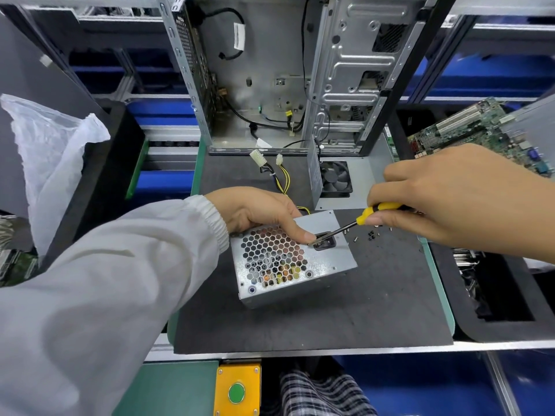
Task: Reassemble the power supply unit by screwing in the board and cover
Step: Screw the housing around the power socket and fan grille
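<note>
Power supply unit [292, 259]: sits mid-mat, honeycomb grille face turned up, one corner pointing toward the near edge. Its long axis runs from near left to far right, skewed against the mat's edges.
Left hand [264, 213]: gripping the unit's far left side, fingers curled over the top edge, thumb pressed flat on the grille face right beside the black power socket [325, 241].
Right hand [459, 202]: fingers curled round the yellow-handled screwdriver [365, 218], holding it low and slanted.
Screwdriver line: shaft runs from far right down to near left, tip at the socket's left rim, just by the left thumb.
Loose screws [365, 235]: scattered on the mat just right of the unit, under the right hand.
Cover [342, 183]: grey metal piece with a black fan, lying on the mat beyond the unit, near but apart from it.
Cables [280, 174]: yellow and black leads run from the unit's far side toward the open computer case [270, 76], white plugs lying on the mat.
Black mat [315, 322]: bare stretch near and right of the unit, all the way to the near edge.
Edges: green border [440, 292] closes the right side, with a black tray [495, 298] just past it; the case walls off the far side.
Left side: white sleeve [105, 295] crosses the mat's left edge.
Far right: green motherboard [468, 127] sits beyond the right hand.
</note>
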Available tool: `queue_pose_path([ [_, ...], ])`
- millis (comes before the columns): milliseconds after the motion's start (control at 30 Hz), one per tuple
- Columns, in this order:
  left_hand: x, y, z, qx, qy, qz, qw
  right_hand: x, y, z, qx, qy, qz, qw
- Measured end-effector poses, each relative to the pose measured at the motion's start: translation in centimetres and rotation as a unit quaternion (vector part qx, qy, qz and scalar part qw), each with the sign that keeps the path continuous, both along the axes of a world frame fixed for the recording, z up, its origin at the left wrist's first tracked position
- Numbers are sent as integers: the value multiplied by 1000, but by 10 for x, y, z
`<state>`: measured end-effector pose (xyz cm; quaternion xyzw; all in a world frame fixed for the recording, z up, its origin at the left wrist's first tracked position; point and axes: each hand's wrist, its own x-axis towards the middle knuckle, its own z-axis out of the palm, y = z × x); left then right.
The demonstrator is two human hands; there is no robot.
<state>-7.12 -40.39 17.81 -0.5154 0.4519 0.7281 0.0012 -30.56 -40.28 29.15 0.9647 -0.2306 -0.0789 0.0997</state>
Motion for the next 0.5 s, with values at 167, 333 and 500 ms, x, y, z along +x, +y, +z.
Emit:
queue_pose_path([
  [167,0,-1,1,6,0,-4,1000,0,1,1,13,-7,-8,1000],
  [333,-1,0,2,13,4,5,1000,-1,0,-4,-10,-8,-6,1000],
  [500,-2,0,3,13,1,4,1000,-5,-1,-5,20,-10,-17,1000],
])
